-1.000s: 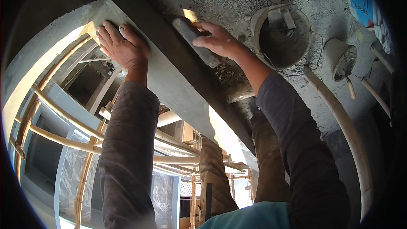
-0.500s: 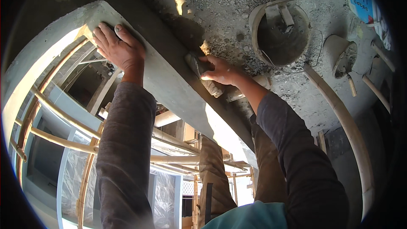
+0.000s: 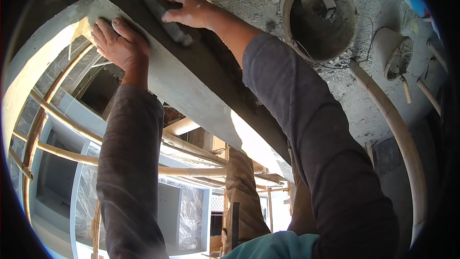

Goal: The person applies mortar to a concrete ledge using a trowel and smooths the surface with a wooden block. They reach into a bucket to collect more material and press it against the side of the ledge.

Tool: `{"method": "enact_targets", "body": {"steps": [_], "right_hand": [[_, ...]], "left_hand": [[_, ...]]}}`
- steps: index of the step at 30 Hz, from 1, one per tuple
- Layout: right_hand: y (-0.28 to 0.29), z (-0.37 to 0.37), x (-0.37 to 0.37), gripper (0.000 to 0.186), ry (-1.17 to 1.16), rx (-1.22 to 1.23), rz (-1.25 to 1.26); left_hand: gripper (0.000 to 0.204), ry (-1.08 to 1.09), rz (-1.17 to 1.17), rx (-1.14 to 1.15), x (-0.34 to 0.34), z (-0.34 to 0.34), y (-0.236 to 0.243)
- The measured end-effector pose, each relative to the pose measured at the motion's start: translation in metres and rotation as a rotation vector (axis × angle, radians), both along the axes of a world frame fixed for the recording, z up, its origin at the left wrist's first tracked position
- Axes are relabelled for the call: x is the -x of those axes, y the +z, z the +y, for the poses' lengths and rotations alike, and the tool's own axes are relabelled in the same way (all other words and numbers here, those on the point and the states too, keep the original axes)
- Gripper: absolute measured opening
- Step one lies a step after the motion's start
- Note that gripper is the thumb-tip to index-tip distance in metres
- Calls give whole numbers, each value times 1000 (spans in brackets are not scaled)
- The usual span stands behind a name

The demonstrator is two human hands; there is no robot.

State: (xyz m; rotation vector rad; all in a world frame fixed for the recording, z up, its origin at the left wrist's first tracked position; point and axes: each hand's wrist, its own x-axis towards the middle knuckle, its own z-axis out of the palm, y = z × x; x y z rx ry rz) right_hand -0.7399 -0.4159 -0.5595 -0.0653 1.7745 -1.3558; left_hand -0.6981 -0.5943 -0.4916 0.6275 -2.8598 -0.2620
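Observation:
My right hand [image 3: 194, 12] grips a mortar-coated plaster float [image 3: 165, 18], a long grey block lying on the dark, damp strip of mortar [image 3: 211, 60] along the top of a ledge. The fingers hide its handle. My left hand [image 3: 122, 45] rests with its fingers stretched out on the smooth grey side face of the concrete ledge [image 3: 191, 98], close to its far left corner. It holds nothing. The two hands are a short way apart, with the ledge's top edge between them.
Right of the ledge stands a round bucket [image 3: 286, 12] with a metal piece in it, beside a smaller tipped bucket [image 3: 383, 43]. A curved bamboo pole [image 3: 390, 115] runs down the right. Bamboo scaffolding [image 3: 67, 156] and a drop lie below left.
My right hand has slid the float along the ledge toward the far left, near the corner. My left hand appears slightly farther left, still flat on the side face; the whole view has shifted a little.

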Motion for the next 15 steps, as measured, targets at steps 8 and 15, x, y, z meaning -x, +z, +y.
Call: {"method": "enact_targets", "body": {"steps": [8,15], "right_hand": [[31,103,-127,77,74,-51,-295],[31,-31,46,90,-130,117,144]], "left_hand": [[63,20,-8,40,-5,-7,3],[64,28,-30,-7,1,8,2]]}}
